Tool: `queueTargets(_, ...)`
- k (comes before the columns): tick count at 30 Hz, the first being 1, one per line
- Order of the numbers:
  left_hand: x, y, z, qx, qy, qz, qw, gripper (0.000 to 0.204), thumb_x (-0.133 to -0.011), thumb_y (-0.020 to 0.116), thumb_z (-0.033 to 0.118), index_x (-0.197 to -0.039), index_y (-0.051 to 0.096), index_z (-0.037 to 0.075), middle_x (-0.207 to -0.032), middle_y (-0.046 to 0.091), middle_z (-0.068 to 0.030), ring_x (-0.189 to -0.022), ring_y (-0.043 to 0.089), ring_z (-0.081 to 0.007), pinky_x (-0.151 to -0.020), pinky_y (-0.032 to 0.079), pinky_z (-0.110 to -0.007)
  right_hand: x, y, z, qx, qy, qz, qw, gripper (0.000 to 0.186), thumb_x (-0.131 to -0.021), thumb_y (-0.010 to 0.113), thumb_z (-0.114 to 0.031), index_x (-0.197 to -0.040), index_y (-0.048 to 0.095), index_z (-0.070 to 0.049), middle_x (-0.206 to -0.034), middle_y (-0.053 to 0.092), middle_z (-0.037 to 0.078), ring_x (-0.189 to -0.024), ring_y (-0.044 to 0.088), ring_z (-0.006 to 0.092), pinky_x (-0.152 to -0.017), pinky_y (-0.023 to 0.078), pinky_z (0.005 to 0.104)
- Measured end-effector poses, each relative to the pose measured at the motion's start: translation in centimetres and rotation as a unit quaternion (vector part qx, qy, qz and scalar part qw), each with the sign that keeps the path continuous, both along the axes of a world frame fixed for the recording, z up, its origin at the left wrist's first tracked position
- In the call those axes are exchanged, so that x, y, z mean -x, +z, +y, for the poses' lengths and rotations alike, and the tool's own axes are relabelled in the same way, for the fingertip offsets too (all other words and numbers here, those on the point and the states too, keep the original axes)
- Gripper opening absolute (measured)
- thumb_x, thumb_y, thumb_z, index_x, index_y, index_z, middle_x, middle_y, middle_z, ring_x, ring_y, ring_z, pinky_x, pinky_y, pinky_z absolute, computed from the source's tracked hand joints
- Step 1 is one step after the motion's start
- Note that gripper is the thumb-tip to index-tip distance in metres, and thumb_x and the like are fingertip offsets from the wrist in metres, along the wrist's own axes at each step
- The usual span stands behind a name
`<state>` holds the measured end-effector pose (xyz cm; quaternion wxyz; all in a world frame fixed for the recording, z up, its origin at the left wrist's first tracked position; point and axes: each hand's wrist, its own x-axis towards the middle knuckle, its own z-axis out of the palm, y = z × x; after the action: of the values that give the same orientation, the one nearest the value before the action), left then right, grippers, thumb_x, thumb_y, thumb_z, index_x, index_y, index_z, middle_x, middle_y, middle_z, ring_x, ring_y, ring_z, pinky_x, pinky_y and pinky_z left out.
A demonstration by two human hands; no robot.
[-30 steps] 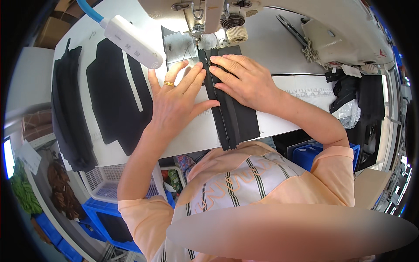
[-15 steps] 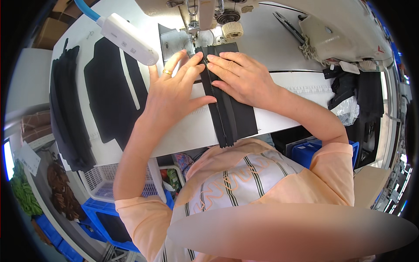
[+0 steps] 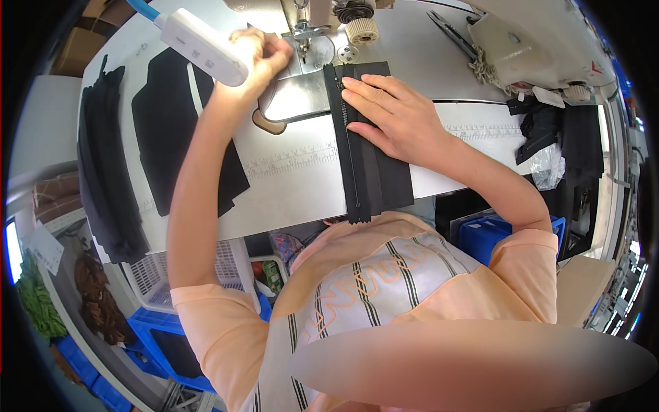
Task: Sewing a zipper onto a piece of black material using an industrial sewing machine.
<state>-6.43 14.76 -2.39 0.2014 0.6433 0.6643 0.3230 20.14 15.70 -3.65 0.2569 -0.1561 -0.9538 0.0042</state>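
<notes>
White ruled table (image 3: 295, 172): right hand (image 3: 410, 125) open flat on black zippered cloth (image 3: 390, 184); left hand (image 3: 257, 60) curled near sewing machine (image 3: 532, 44), grip unclear

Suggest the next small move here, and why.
Probably slide the zippered black cloth away from the body and leftward with the right hand: that hand lies flat on it, and its far end stops short of the presser foot.

You are wearing a peach-and-white shirt (image 3: 371, 288) with dark stripes; your zippered fabric (image 3: 374, 180) is showing plain black.
</notes>
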Motion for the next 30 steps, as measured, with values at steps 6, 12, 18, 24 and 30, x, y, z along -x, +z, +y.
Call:
queueTargets(6,2.0,-1.1,1.8,-0.019,0.072,0.224,0.972,0.022,-0.085,0.069,0.018,-0.097,0.067,0.000,-0.088,0.068,-0.0119,-0.079,0.062,-0.0212,-0.077,0.048,-0.032,0.5,0.1,-0.5,0.000,0.009,0.015,1.000,0.040,-0.083,0.073,-0.027,-0.115,0.064,-0.006,-0.125,0.062,0.006,-0.111,0.058,0.0253,-0.089,0.051,0.0355)
queueTargets(12,1.4,5.1,-9.6,0.046,0.070,0.052,0.995,0.035,-0.083,0.071,0.026,-0.111,0.069,0.004,-0.114,0.068,-0.0143,-0.106,0.063,-0.0309,-0.090,0.048,-0.040,0.0,0.2,-0.3,-0.004,-0.020,0.006,1.000,0.041,-0.081,0.074,-0.027,-0.116,0.065,-0.008,-0.125,0.063,0.002,-0.110,0.058,0.0230,-0.088,0.052,0.0336)
queueTargets(18,0.3,2.8,-22.6,0.098,0.080,0.256,0.958,0.061,-0.077,0.076,0.034,-0.131,0.059,0.010,-0.142,0.052,-0.0112,-0.134,0.044,-0.0311,-0.105,0.036,-0.054,0.1,0.3,-0.3,-0.011,-0.004,0.008,1.000,0.040,-0.080,0.074,-0.026,-0.115,0.065,-0.008,-0.125,0.063,0.002,-0.110,0.059,0.0221,-0.087,0.054,0.0322)
queueTargets(24,1.8,1.8,-20.9,0.026,0.073,0.300,0.951,0.049,-0.076,0.063,-0.005,-0.124,0.064,0.007,-0.136,0.057,-0.0106,-0.127,0.052,-0.0287,-0.103,0.042,-0.038,0.2,0.1,-0.1,-0.017,-0.003,0.013,1.000,0.039,-0.081,0.074,-0.025,-0.115,0.064,-0.008,-0.126,0.062,0.002,-0.109,0.060,0.0225,-0.086,0.054,0.0326)
queueTargets(30,2.1,1.5,-20.0,-0.069,0.031,0.285,0.955,0.066,-0.059,0.050,-0.019,-0.119,0.066,0.003,-0.129,0.061,-0.0126,-0.122,0.055,-0.0324,-0.100,0.044,-0.042,-0.2,0.2,-0.4,-0.001,-0.009,0.015,1.000,0.043,-0.080,0.075,-0.021,-0.120,0.064,-0.008,-0.128,0.062,0.002,-0.113,0.060,0.0229,-0.089,0.053,0.0325)
